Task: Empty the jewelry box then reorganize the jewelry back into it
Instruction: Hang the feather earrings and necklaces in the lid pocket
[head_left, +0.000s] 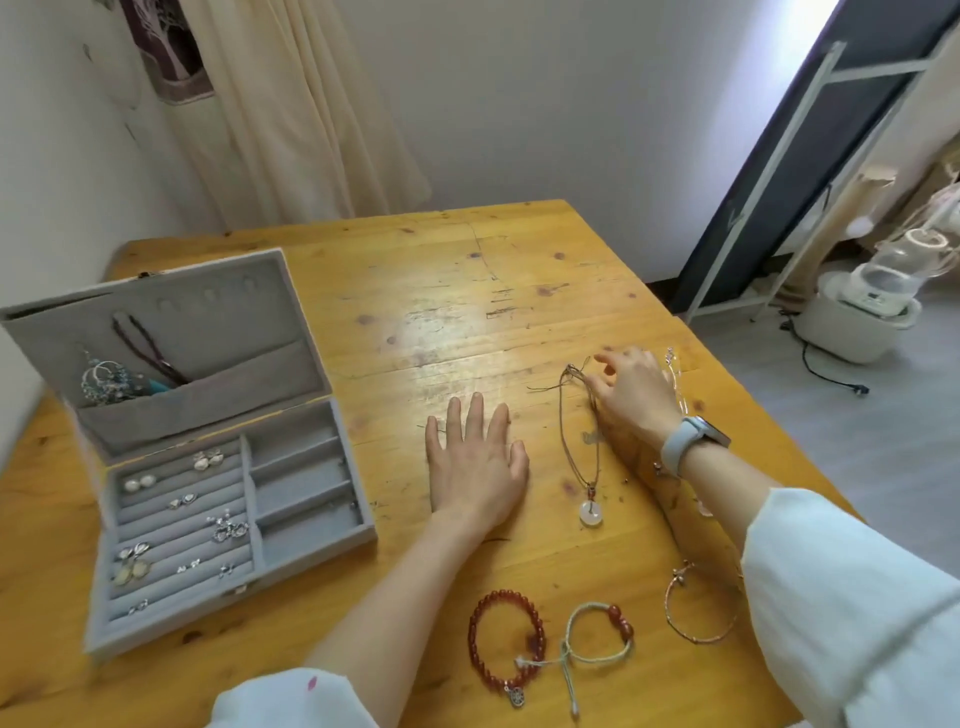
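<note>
An open grey jewelry box (311, 525) stands at the table's left. Earrings and rings sit in its rolled slots, and necklaces hang in the lid pocket (156, 364). My left hand (475, 462) lies flat and open on the wood, right of the box. My right hand (631, 392) pinches the top of a cord necklace (569, 415) with a white disc pendant (589, 513). A thin silver chain (675, 374) lies behind that hand. Near the front edge lie a red bead bracelet (506, 644), a cord bracelet with red beads (597, 636) and a thin rose-gold bangle (698, 605).
The wooden table (467, 291) ends at the right, with grey floor beyond. A white appliance (862, 312) with a black cable sits on that floor by a dark leaning panel (789, 171). A cream curtain (291, 114) hangs behind the table.
</note>
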